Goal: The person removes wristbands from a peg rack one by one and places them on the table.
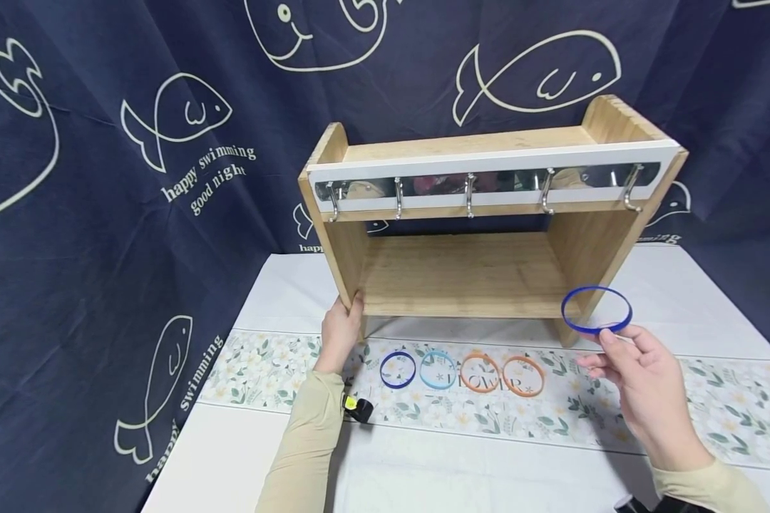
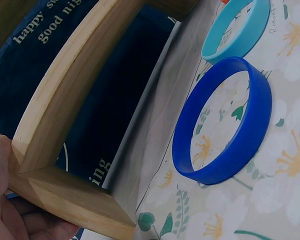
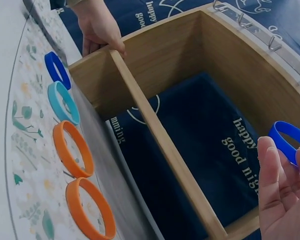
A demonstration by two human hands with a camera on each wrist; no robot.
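My right hand [image 1: 644,388] pinches a blue silicone wristband [image 1: 597,329] between thumb and fingers, held up in front of the right side of a wooden shelf [image 1: 462,278]. The left hand [image 1: 341,331] grips the lower front edge of the shelf's left side panel; the left wrist view shows its thumb and fingers around that wood. Along the shelf's front runs a white-framed strip with several metal hooks [image 1: 470,196], all bare. On the table before the shelf lie a dark blue wristband [image 1: 381,373], a light blue wristband [image 1: 421,372] and two orange wristbands [image 1: 463,377] in a row.
A white table [image 1: 237,442] carries a floral runner [image 1: 263,367] under the wristbands. Behind the shelf hangs a navy curtain [image 1: 398,92] with fish drawings. The shelf's side panels and middle board [image 3: 160,135] frame open compartments.
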